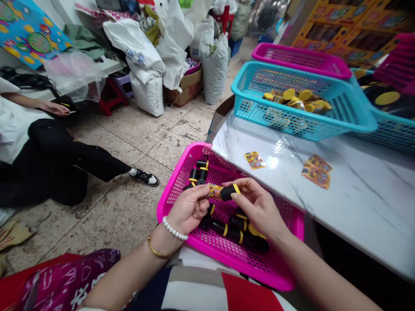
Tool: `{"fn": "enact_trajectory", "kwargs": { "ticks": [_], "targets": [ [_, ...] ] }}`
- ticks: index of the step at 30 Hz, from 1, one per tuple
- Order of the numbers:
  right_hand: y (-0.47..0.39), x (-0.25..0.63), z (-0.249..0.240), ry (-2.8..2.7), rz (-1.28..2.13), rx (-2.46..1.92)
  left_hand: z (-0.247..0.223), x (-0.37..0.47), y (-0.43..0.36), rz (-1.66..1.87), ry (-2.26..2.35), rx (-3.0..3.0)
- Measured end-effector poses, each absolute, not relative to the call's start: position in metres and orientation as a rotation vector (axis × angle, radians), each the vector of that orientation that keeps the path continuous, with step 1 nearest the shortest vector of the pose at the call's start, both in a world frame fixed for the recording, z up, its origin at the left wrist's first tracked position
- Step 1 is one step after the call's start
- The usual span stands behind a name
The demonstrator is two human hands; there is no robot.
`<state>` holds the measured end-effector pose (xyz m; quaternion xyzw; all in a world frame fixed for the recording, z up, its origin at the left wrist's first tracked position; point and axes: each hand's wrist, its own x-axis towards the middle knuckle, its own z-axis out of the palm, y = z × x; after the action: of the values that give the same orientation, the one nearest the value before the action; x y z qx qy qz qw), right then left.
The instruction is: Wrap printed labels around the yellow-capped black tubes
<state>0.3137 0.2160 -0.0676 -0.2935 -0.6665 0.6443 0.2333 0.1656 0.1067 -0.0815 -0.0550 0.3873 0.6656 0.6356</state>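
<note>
My left hand [191,207] pinches a small colourful printed card [214,191] above a pink basket [167,196]. My right hand [256,205] has its fingers closed round a black cylinder [228,192] with a yellow rim. The card's right end meets the left end of this cylinder; whether it is inside cannot be made out. Below both hands, several more black cylinders with yellow rims [219,227] lie in the basket, partly hidden by my hands.
On the marble table [363,207] lie a card [254,160] and further cards [317,172]. A blue basket [304,123] holds yellow-capped packed items. At left a person's leg [97,155] stretches over the floor; white sacks [149,93] stand behind.
</note>
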Motion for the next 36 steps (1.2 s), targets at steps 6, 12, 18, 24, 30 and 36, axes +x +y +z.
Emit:
{"fn": "enact_trajectory", "kwargs": {
  "ticks": [6, 12, 18, 24, 30, 36],
  "targets": [
    [0.206, 0.314, -0.07, -1.758, 1.644, -0.69, -0.081, 0.168, 0.105, 1.556, 0.872, -0.096],
    [0.212, 0.319, -0.065, -1.687, 1.682, -0.689, -0.081, 0.168, 0.107, 1.593, 0.865, -0.161],
    [0.209, 0.313, -0.068, -1.705, 1.822, -0.756, -0.081, 0.169, 0.107, 1.576, 0.772, -0.183],
    [0.203, 0.311, -0.071, -1.732, 1.712, -0.784, -0.082, 0.17, 0.107, 1.561, 0.767, -0.201],
    [0.2, 0.313, -0.074, -1.805, 1.587, -0.684, -0.08, 0.178, 0.106, 1.556, 0.897, -0.117],
    [0.205, 0.318, -0.077, -1.754, 1.503, -0.688, -0.07, 0.176, 0.101, 1.719, 1.26, 0.237]
  ]
}}
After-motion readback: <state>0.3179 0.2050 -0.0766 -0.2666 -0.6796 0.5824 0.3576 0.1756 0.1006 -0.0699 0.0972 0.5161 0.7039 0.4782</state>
